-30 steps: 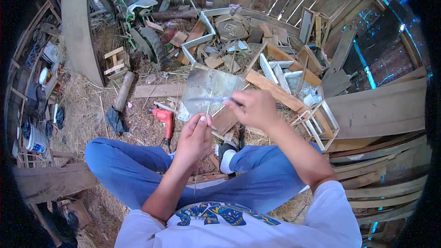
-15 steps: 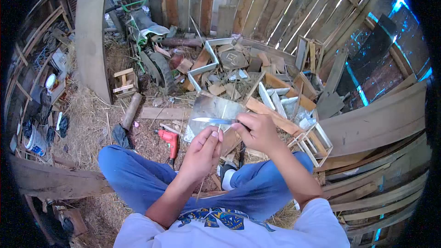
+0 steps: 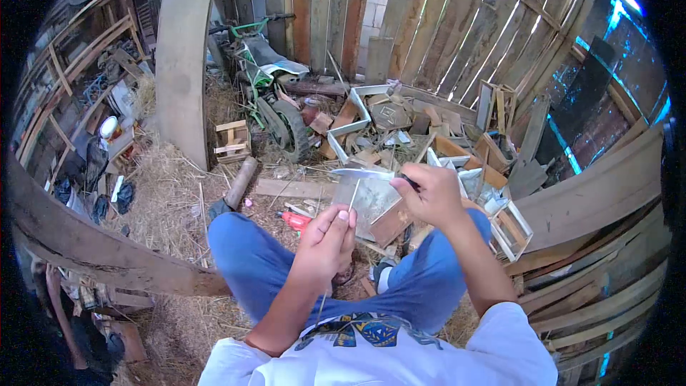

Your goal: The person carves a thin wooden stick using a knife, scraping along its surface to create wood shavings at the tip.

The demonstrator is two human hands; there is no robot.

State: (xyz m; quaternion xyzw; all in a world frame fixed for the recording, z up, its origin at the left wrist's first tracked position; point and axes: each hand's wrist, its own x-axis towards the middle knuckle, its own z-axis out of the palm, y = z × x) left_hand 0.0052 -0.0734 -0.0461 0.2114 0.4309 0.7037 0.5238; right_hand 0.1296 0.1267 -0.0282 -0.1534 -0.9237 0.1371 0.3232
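A knife (image 3: 368,174) with a dark handle is gripped in my right hand (image 3: 433,193), its blade pointing left. My left hand (image 3: 329,239) is closed round a thin wooden stick (image 3: 355,194). The stick's upper end rises past the fingers toward the blade, and its lower end runs down toward my shirt. Whether blade and stick touch, I cannot tell. Beneath the hands, a greyish flat board (image 3: 368,204) lies on the ground. A red power drill (image 3: 294,220) rests left of it, partly hidden by my leg and left hand.
Straw and wood scraps cover the ground. Small wooden crates (image 3: 232,141) stand ahead on the left and at right. A green-framed bike (image 3: 266,75) leans near the plank wall (image 3: 407,25). A log (image 3: 241,180) lies by my left knee.
The head view has shifted, so the scene sits farther right and lower. My right hand and the knife have moved up and right relative to my left hand. Both hands keep their holds.
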